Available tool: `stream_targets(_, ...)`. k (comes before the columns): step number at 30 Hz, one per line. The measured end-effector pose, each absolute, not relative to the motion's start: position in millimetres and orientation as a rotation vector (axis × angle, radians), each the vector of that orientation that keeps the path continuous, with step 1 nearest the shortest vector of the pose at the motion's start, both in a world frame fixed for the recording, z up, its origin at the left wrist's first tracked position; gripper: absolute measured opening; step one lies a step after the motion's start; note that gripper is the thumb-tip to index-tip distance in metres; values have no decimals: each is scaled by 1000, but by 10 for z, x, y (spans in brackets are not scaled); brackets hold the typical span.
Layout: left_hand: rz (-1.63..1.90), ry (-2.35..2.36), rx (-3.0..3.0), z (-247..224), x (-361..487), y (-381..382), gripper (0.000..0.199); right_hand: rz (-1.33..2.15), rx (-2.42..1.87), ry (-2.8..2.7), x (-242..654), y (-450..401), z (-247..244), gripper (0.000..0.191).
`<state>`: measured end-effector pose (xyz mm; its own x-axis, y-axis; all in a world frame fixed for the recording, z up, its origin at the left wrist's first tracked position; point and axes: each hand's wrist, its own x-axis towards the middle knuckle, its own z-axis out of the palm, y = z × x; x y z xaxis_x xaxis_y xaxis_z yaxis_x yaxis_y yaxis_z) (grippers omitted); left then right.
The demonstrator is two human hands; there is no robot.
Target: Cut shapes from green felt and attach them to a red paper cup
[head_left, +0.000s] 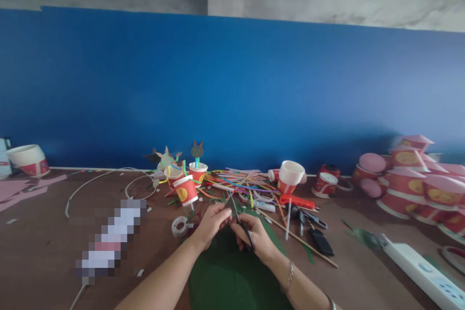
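Observation:
My right hand (pixel 257 238) is closed around a pair of scissors (pixel 249 238) with black handles, their blades pointing up and away from me. My left hand (pixel 212 225) pinches a small piece of dark green paper (pixel 228 202) beside the blades; its exact outline is hard to make out. Under both hands lies a large dark green sheet (pixel 225 281) on the brown table. Just left of my left hand rests a roll of clear tape (pixel 179 226).
Behind my hands lie many coloured pipe cleaners (pixel 236 181) and red paper cups (pixel 186 190), some with animal-head cut-outs. On the right are a wooden stick (pixel 308 244), keys (pixel 321 241), a white power strip (pixel 425 266) and stacked cups with pink paper (pixel 407 189). A blue wall panel (pixel 232 92) stands behind.

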<state>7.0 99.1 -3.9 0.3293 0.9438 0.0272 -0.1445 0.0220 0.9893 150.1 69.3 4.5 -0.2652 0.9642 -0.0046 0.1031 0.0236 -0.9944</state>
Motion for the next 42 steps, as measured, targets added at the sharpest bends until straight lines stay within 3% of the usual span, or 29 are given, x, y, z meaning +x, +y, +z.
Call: stream_targets(42,1115,948,1224,-116,44,1036,29,1358,-1180,-1495,1506,713,-9,27)
